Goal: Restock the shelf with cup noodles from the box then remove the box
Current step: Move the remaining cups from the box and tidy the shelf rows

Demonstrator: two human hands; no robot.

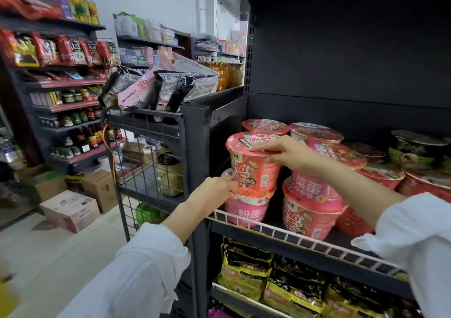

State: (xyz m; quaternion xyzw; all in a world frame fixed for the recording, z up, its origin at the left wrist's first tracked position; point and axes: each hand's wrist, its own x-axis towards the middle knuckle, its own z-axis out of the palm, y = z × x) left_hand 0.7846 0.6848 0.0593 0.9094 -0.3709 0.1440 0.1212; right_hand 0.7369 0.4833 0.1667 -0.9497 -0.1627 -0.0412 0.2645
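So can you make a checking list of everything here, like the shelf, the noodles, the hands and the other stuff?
Surface: dark metal shelf with a white wire front rail.
Job's things: top cup noodle stacked on a lower pink cup; more red and pink cups beside and behind. Pink box on the floor, far left.
Clutter: green and black cups at the right end.
Grips: right hand holds the top cup's rim; left hand touches its lower side, fingers hidden.
Cables: orange cable hanging by the wire rack.
Surroundings: snack bags on the shelf below; bottles and packets on shelves across the aisle.
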